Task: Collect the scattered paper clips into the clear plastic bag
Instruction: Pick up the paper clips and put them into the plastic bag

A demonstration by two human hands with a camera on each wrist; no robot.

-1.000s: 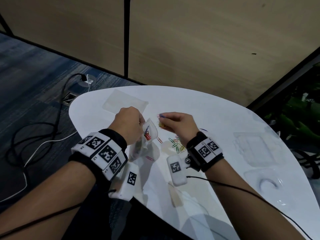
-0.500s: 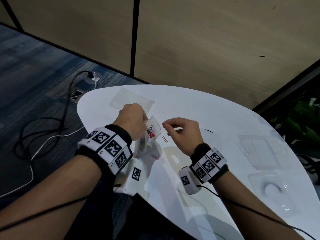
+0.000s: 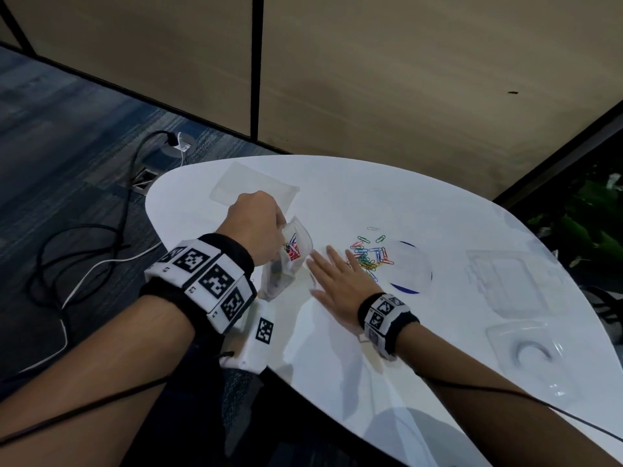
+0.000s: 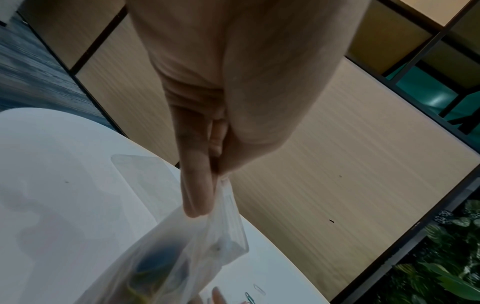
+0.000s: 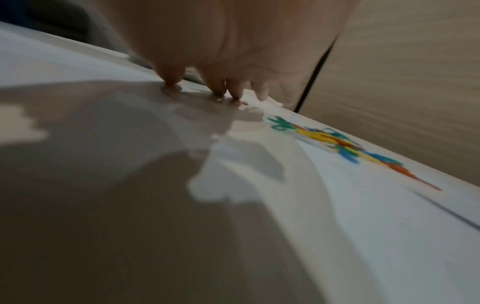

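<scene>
My left hand pinches the rim of the clear plastic bag and holds it up just over the white table; several coloured clips lie inside it. The left wrist view shows finger and thumb pinching the bag at its top edge. My right hand lies flat with straight fingers on the table right of the bag, its fingertips touching the surface. A pile of coloured paper clips lies just beyond that hand, and the same pile of clips appears blurred in the right wrist view.
A flat clear sheet lies at the table's far left. A round clear lid sits right of the clips. Clear plastic trays and a blister pack lie at the right. Cables trail on the floor at left.
My right hand, which pinched clips at the bag's mouth a second ago, has drawn back and flattened on the table, uncovering the clip pile. The left hand still holds the bag.
</scene>
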